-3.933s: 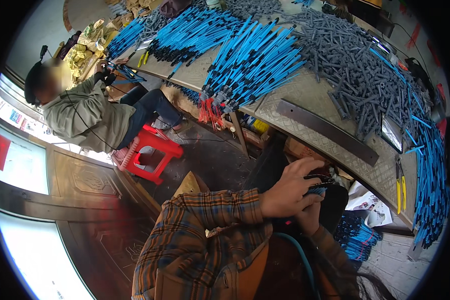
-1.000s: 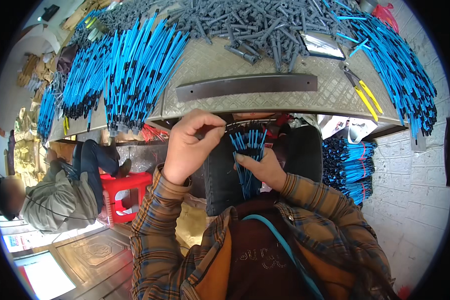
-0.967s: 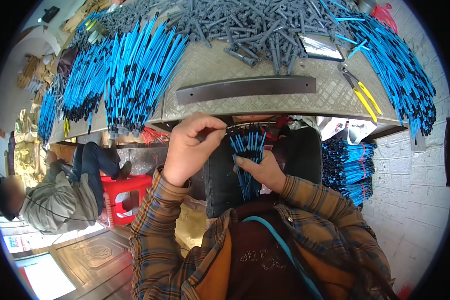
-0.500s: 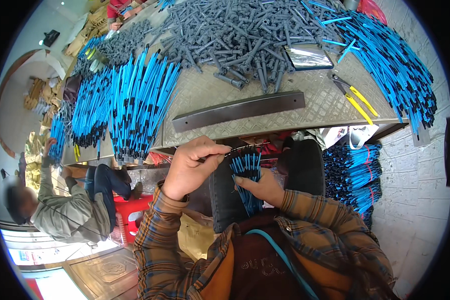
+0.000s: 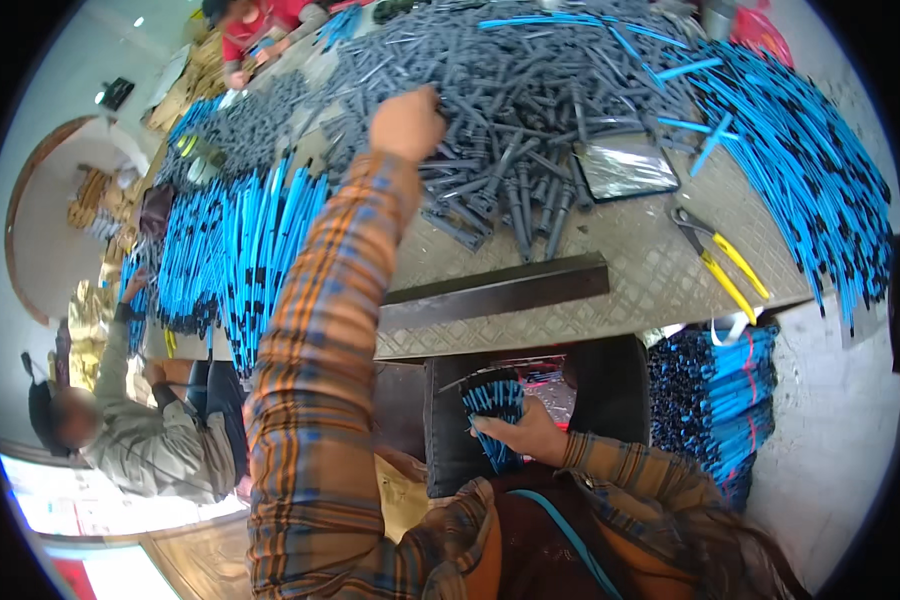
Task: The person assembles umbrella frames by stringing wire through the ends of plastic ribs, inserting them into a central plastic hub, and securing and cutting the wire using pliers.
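My left hand (image 5: 407,122) reaches far forward over the table onto a heap of grey plastic tube-like fittings (image 5: 510,80). It is slightly smeared and seen from the back, so its fingers and anything in them are hidden. Low in front of my body, my right hand (image 5: 532,432) is wrapped round a bundle of thin blue tubes with black parts (image 5: 494,398), held above my lap with the thumb across its front. A dark metal bar (image 5: 500,290) lies along the table beyond this bundle.
Yellow-handled pliers (image 5: 720,262) and a flat shiny dark-rimmed rectangle (image 5: 628,166) lie right of the bar. Blue tubes (image 5: 790,150) pile up at the right, more (image 5: 260,260) at the left. Tied bundles (image 5: 715,390) stack below the table. Co-workers sit left and far left.
My left hand has left its place beside the bundle and stretched forward to the grey heap. My right hand still grips the bundle. The view has shifted, so the table appears lower.
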Action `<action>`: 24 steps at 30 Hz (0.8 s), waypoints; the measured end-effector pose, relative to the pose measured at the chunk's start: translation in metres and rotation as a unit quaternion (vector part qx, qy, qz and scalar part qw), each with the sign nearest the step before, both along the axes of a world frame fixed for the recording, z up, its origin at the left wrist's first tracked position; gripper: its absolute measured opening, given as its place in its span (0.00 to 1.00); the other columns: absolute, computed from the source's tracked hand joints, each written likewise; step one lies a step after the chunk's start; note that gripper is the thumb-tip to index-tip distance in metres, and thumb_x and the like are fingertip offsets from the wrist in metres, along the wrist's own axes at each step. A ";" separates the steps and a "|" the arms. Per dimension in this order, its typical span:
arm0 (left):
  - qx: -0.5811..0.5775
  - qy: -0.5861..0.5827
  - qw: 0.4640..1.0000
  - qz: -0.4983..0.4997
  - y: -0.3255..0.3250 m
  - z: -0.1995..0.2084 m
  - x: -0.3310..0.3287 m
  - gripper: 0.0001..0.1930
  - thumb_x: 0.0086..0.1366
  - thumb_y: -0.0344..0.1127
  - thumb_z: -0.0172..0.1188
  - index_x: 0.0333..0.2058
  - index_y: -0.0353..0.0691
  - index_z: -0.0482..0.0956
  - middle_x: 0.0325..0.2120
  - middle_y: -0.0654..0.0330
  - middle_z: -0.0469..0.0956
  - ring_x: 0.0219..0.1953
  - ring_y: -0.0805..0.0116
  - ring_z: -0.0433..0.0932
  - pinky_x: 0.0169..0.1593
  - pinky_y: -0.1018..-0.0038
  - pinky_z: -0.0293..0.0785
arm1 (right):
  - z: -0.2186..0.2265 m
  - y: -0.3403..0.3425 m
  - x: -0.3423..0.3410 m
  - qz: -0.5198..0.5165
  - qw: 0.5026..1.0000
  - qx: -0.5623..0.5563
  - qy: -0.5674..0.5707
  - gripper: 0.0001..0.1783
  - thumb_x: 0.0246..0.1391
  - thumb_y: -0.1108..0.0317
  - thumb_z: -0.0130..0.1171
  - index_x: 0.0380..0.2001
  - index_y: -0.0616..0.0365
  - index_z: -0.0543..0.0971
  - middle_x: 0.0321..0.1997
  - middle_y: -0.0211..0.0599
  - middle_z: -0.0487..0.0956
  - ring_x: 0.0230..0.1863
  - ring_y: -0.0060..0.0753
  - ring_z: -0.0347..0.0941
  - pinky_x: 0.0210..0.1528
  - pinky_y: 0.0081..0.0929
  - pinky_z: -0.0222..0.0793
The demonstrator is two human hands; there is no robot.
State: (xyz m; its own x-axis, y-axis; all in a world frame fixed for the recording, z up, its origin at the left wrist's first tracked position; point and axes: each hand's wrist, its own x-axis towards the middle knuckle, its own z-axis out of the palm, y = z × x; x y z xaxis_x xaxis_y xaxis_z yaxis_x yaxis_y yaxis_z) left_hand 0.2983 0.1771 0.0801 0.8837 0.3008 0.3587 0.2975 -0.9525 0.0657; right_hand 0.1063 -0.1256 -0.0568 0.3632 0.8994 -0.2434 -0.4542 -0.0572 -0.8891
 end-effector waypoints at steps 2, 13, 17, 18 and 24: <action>0.054 0.045 0.997 -0.010 -0.020 0.002 0.015 0.10 0.49 0.36 0.53 0.29 0.39 0.77 0.29 0.48 0.77 0.34 0.49 0.76 0.38 0.57 0.72 | 0.001 -0.001 0.008 0.029 0.999 -0.010 -0.017 0.08 0.52 0.68 0.56 0.32 0.61 0.75 0.28 0.32 0.78 0.29 0.20 0.74 0.33 0.19 0.70; -0.450 -0.138 0.872 -0.138 -0.048 0.039 -0.114 0.19 0.49 0.35 0.65 0.40 0.35 0.74 0.27 0.59 0.74 0.29 0.72 0.73 0.34 0.76 0.70 | -0.013 -0.005 0.000 -0.057 0.997 0.022 0.054 0.06 0.52 0.73 0.52 0.33 0.65 0.73 0.28 0.40 0.77 0.30 0.30 0.76 0.33 0.26 0.74; -0.704 -0.177 0.680 -0.108 -0.077 0.011 -0.197 0.19 0.56 0.35 0.61 0.45 0.37 0.70 0.32 0.58 0.75 0.34 0.68 0.76 0.36 0.74 0.74 | -0.008 -0.003 -0.007 -0.065 0.996 -0.003 0.061 0.07 0.53 0.73 0.51 0.34 0.66 0.73 0.29 0.39 0.78 0.30 0.30 0.76 0.33 0.25 0.73; -0.769 -0.179 0.608 -0.087 -0.089 0.004 -0.212 0.19 0.57 0.35 0.60 0.46 0.37 0.69 0.33 0.57 0.75 0.35 0.66 0.77 0.38 0.73 0.76 | -0.008 -0.001 -0.006 -0.051 0.998 -0.004 0.026 0.08 0.53 0.71 0.52 0.34 0.65 0.73 0.29 0.39 0.78 0.30 0.29 0.75 0.33 0.24 0.72; -0.880 -0.117 0.458 -0.038 -0.096 -0.040 -0.284 0.16 0.61 0.35 0.56 0.46 0.38 0.70 0.38 0.56 0.76 0.36 0.66 0.79 0.38 0.74 0.77 | 0.007 0.013 -0.013 -0.005 1.000 -0.018 -0.017 0.09 0.54 0.68 0.53 0.35 0.63 0.73 0.28 0.36 0.78 0.30 0.25 0.74 0.34 0.21 0.71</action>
